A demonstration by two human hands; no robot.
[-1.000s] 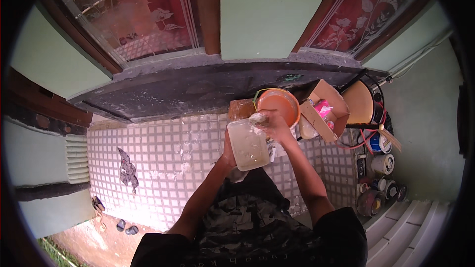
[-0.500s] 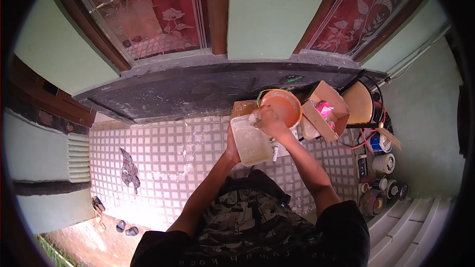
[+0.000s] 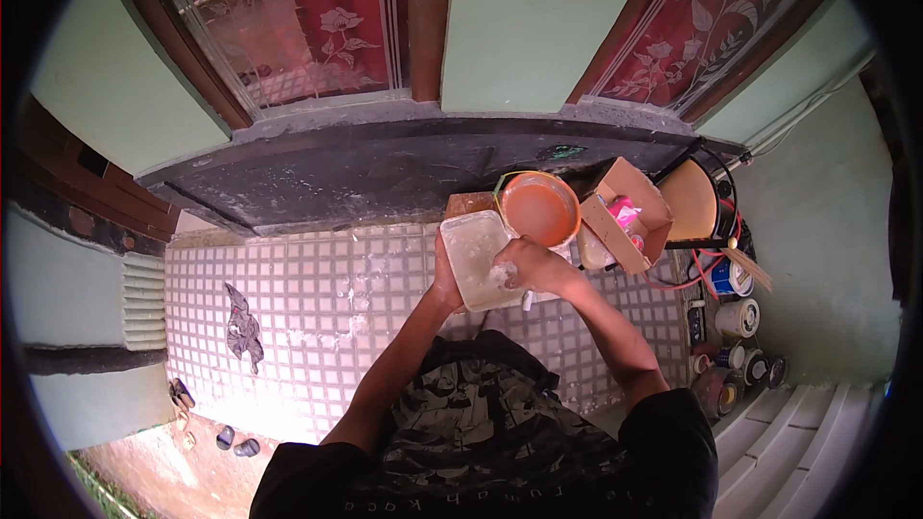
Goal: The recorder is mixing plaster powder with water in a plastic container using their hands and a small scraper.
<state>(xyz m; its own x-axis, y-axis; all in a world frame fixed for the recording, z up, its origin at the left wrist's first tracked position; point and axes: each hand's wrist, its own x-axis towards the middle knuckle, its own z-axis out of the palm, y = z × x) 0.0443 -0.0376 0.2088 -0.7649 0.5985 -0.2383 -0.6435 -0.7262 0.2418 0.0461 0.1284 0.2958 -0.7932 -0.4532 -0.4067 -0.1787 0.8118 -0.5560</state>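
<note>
I'm holding the pale rectangular tub (image 3: 469, 245) over the tiled floor (image 3: 298, 279), near its wall-side edge, left hand (image 3: 445, 276) clamping one side, right hand (image 3: 531, 265) covering the other beside a whitish lump (image 3: 502, 275), grip unclear. I'm judging the rubbing underway, unfinished. The right hand is shifting nearer me, uncovering the orange bucket (image 3: 522, 190).

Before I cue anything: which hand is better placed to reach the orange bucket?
Probably the right hand: it's over the tub's right side, nearer the bucket, while the left hand holds the tub's left side.
</note>
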